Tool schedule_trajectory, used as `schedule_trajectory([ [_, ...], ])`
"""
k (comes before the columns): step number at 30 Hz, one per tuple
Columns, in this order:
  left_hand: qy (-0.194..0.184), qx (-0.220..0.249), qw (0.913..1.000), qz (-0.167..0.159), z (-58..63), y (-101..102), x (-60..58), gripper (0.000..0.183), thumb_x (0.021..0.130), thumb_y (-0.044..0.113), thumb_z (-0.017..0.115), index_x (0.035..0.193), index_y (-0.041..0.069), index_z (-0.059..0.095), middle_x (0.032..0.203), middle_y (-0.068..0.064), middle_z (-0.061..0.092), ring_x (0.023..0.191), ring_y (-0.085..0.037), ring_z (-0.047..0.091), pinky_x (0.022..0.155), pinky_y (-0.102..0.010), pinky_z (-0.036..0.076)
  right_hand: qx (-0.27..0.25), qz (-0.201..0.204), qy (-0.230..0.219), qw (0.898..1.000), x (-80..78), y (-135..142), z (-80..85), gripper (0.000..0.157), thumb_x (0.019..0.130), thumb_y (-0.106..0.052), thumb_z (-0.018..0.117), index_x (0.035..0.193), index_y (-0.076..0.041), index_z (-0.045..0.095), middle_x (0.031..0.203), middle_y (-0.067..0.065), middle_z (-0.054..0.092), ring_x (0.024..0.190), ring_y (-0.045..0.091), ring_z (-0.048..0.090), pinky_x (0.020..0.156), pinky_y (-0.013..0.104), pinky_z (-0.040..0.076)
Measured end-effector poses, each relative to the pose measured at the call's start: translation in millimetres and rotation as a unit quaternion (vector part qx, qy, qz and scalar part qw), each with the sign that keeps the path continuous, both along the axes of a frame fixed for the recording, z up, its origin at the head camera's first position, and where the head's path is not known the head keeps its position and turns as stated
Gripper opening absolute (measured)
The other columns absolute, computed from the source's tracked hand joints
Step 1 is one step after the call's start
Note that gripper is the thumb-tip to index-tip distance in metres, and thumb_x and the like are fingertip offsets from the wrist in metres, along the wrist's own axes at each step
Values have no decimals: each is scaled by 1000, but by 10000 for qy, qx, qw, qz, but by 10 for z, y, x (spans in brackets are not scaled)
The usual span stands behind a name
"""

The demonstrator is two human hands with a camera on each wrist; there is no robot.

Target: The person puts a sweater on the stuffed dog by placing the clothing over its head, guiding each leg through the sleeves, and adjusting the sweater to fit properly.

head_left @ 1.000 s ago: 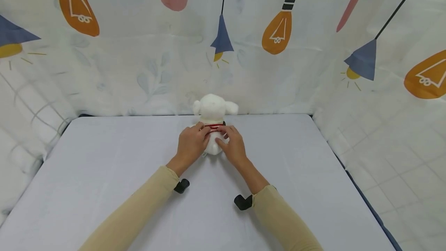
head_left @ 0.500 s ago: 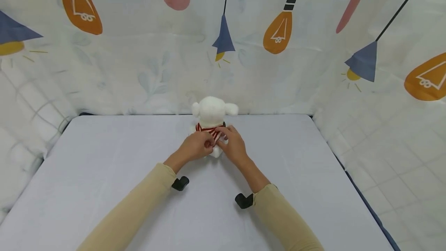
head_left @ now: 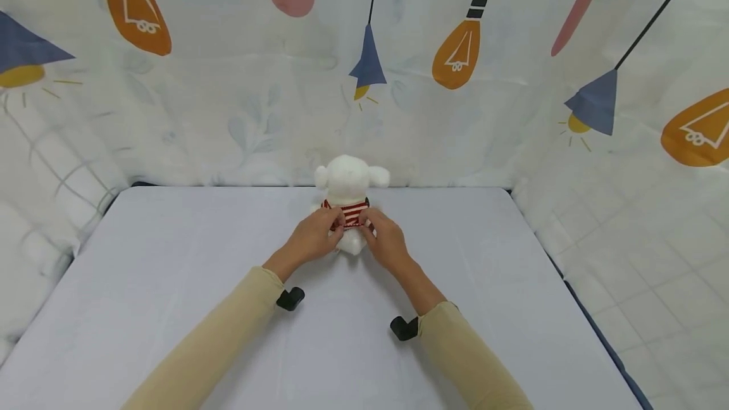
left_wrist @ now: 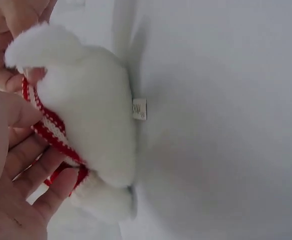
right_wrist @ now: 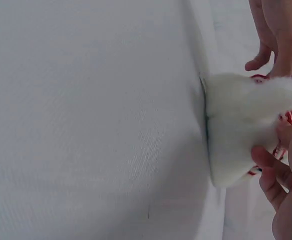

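A white plush toy (head_left: 348, 176) sits upright near the table's far edge, the plain back of its head toward me. Round its body is a small red-and-white striped knitted garment (head_left: 354, 211). My left hand (head_left: 312, 236) pinches the garment's lower hem at the left side. At the right side my right hand (head_left: 387, 239) pinches the same hem between thumb and fingers. In the left wrist view the knitted edge (left_wrist: 53, 131) stands away from the plush, with the left thumb and fingers along it. A small white label (left_wrist: 139, 109) sticks out at the toy's base.
A white cloth covers the table (head_left: 228, 321). Behind it hangs a pale curtain (head_left: 205, 112) printed with lamps and bulbs, close beyond the toy. A black wrist camera (head_left: 290, 299) juts from the left sleeve, another black camera (head_left: 404, 328) from the right.
The garment was bunched high, then hung askew; now it is spread lower and flatter across the toy's back. My left hand went down, then back up and slightly left; the right shifted slightly outward.
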State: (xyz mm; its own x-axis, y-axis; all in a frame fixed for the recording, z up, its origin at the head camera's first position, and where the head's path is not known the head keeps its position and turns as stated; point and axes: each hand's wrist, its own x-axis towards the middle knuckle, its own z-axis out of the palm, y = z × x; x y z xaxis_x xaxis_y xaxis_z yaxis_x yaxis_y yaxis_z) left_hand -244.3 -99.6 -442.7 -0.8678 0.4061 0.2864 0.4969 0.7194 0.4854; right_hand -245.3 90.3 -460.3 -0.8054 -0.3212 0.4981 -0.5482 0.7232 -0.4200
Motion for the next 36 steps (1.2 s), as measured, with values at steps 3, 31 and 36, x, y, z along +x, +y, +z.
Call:
schedule_trajectory([
  [3, -306, -191, 9992, -179, -1, 1, -32, 6, 91, 11, 61, 92, 12, 55, 87, -2, 57, 81, -16, 51, 72, -33, 45, 357, -21, -266, 9990, -4, 36, 28, 11, 92, -16, 65, 95, -14, 55, 94, 1, 65, 69, 13, 56, 59, 25, 46],
  [31, 832, -932, 9916, -348, -187, -27, -50, 27, 74, 2, 75, 79, 13, 51, 75, 0, 51, 74, -17, 46, 64, -31, 40, 1114, 588, -1639, 9784, -40, 132, 137, 17, 86, -8, 69, 87, -16, 54, 88, -3, 57, 79, 11, 52, 66, 25, 43],
  [36, 1740, -639, 9816, -452, -207, -49, -36, 21, 78, 1, 74, 82, 12, 56, 78, -1, 59, 70, -18, 54, 65, -33, 47, 1275, 430, -992, 9859, -41, 139, 207, 21, 83, -5, 69, 81, -15, 51, 83, -3, 52, 73, 9, 48, 62, 22, 38],
])
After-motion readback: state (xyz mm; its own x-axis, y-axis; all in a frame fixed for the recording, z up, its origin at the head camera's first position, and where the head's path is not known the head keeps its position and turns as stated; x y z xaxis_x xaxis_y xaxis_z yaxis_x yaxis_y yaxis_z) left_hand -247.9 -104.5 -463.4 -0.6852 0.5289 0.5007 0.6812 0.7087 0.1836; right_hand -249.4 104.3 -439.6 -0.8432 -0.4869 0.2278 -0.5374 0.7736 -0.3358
